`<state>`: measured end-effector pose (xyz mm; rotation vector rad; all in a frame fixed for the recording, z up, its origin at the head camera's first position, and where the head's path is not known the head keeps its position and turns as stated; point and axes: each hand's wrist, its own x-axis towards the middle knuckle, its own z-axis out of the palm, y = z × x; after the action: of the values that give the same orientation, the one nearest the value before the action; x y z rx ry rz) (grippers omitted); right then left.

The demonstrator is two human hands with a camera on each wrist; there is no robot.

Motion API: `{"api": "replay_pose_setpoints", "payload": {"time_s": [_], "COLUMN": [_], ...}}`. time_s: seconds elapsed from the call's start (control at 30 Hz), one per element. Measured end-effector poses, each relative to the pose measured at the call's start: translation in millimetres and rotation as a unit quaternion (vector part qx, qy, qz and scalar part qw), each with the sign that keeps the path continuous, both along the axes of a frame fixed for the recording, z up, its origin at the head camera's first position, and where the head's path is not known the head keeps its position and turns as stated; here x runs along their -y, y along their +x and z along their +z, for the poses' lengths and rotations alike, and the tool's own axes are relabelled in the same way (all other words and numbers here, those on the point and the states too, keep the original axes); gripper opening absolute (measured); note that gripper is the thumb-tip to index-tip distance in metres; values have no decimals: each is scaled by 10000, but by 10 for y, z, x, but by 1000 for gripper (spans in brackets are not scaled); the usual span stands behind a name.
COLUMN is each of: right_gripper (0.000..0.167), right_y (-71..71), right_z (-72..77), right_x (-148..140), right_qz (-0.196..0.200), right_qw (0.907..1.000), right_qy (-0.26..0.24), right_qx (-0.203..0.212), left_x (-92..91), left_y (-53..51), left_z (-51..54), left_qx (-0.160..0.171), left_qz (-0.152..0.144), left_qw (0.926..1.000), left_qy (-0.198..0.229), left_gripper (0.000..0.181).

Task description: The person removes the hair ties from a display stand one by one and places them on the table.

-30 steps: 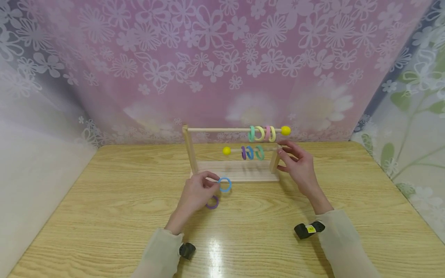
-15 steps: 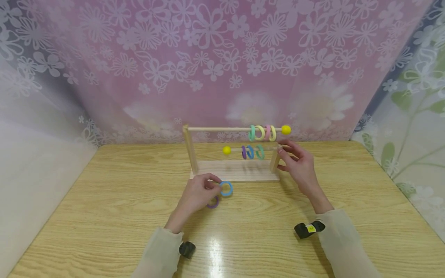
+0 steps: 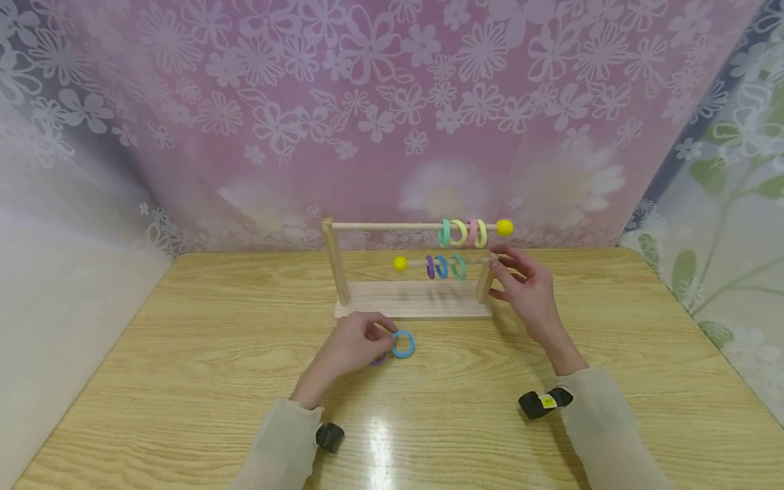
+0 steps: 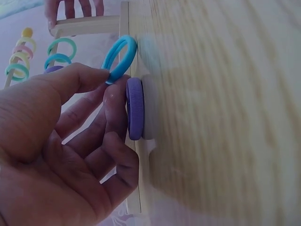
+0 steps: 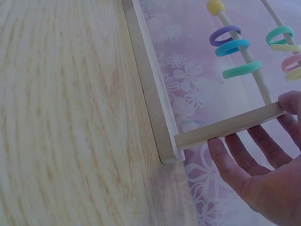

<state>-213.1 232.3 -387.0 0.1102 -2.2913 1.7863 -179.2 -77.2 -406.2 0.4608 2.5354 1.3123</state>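
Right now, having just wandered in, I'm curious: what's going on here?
A person is handling small colored rings at a wooden stand. Their left hand pinches a blue ring in front of the stand, with a purple ring lying on the table close by its fingers. Their right hand grips the shorter post. Four rings hang on the upper rod and three rings on the lower rod.

The rack (image 3: 376, 297) stands on the table (image 3: 202, 367) — two rings (image 3: 413, 345) before it.
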Motion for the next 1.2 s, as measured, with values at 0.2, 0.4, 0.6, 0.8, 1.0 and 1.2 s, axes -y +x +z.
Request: {"api": "replay_pose_setpoints", "payload": {"time_s": [0.2,0.4,0.6,0.8,1.0,1.2], "right_gripper": [45,45,44,44,45,46], "right_y": [-9,4,3,0,5,0], "right_z": [9,8,1,-1,-6,-14], "right_x": [6,7,8,8,10,3], "right_qz": [-3,-16,-64,-75,-65,-48], "right_qw": [10000,10000,10000,10000,9999,9999], "right_qy": [23,-2,30,58,93,80], "right_qx": [-21,27,12,-9,-30,-44], "left_x": [0,13,38,55,55,-6], "left_y": [-5,-2,-3,-14,-21,-17], "left_z": [1,-6,-8,-7,-2,53], "left_qx": [-45,40,-54,-349,-405,-655], "left_qz": [-198,-214,-185,-165,-43,348], "left_qw": [9998,9998,9997,9985,9991,9972], "left_qy": [-70,-16,-150,-388,-137,96], "left_gripper": [14,15,14,13,18,19]}}
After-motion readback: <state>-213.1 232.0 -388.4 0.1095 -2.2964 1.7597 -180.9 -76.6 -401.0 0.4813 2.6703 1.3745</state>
